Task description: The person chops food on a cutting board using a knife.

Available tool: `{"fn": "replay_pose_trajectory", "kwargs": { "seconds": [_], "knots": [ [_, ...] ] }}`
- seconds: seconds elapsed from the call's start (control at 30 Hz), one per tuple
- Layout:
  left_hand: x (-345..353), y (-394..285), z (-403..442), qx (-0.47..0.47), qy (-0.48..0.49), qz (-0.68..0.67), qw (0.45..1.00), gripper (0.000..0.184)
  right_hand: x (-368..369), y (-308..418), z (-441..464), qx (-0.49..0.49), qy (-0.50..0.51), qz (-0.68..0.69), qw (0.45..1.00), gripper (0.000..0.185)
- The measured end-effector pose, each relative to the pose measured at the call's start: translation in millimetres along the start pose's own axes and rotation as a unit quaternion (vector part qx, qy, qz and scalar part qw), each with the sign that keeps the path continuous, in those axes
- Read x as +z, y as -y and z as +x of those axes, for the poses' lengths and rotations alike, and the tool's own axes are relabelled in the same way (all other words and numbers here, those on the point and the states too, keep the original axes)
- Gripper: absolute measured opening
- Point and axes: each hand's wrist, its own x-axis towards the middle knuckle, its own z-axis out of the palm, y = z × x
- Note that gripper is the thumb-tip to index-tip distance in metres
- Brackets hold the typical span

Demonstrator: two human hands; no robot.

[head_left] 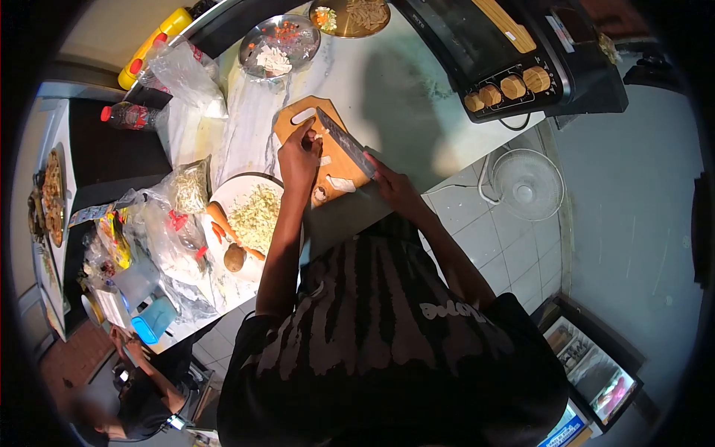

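An orange-brown cutting board [346, 155] lies on the counter in front of me. My right hand [396, 189] grips the handle of a knife [344, 139], whose broad dark blade slants across the board. My left hand [298, 158] is over the board's left side, its fingers curled together beside the blade. Whatever they pinch is mostly hidden, though a bit of white food shows by the fingertips. Closer to me on the board are a white slice [340, 183] and a small brownish piece [320, 194].
To the left, a white plate [242, 185] holds chopped pale vegetable, carrots [220, 217] and a round brown vegetable [234, 258]. Metal plates [249, 54] of cut food stand at the back. A toaster oven [477, 56] is back right. Another person [145, 395] sits lower left.
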Motion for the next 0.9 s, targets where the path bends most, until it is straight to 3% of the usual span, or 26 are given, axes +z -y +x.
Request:
{"fn": "replay_pose_trajectory", "kwargs": {
  "seconds": [0.1,0.17,0.2,0.3,0.37,0.4,0.47,0.5,0.57,0.6,0.67,0.77,0.83,0.9],
  "knots": [
    [4,2,0,0.039,-0.015,0.030,0.999,0.038,3,11,-3,-0.006,0.012,-0.039,0.999,0.051],
    [8,3,0,0.045,-0.023,0.026,0.998,0.034,0,30,-4,0.124,0.079,-0.066,0.987,0.050],
    [9,3,0,0.051,-0.029,0.022,0.998,0.030,4,29,-4,0.124,0.078,-0.065,0.987,0.050],
    [9,2,-1,0.059,-0.026,0.017,0.998,0.024,10,21,-6,0.066,0.038,-0.066,0.995,0.049],
    [7,4,-1,0.068,-0.025,0.008,0.997,0.022,11,18,-5,-0.059,-0.014,-0.031,0.998,0.048],
    [4,5,-2,0.077,-0.022,0.000,0.997,0.020,9,21,-4,-0.061,-0.010,-0.031,0.998,0.048],
    [-5,10,-7,0.070,-0.033,0.011,0.997,0.020,4,29,-1,0.020,0.069,-0.006,0.997,0.047],
    [-11,13,-9,0.067,-0.040,0.020,0.997,0.019,1,40,2,0.015,0.074,-0.007,0.997,0.047],
    [-35,15,-22,0.044,-0.054,-0.002,0.998,0.019,-3,62,7,0.124,0.203,-0.018,0.971,0.047],
    [-49,19,-32,0.023,-0.060,-0.024,0.998,0.019,2,63,6,0.119,0.212,-0.021,0.970,0.047],
    [-75,25,-55,-0.030,-0.088,0.023,0.995,0.019,15,61,2,-0.058,0.222,0.051,0.972,0.048],
    [-100,29,-95,-0.057,-0.127,0.045,0.989,0.019,35,59,5,-0.131,0.271,0.069,0.951,0.052],
    [-105,37,-117,-0.141,-0.158,0.069,0.975,0.022,37,69,10,-0.086,0.324,0.049,0.941,0.052],
    [-107,40,-132,-0.150,-0.195,0.079,0.966,0.022,34,80,14,-0.043,0.372,0.026,0.927,0.052]
  ]
}}
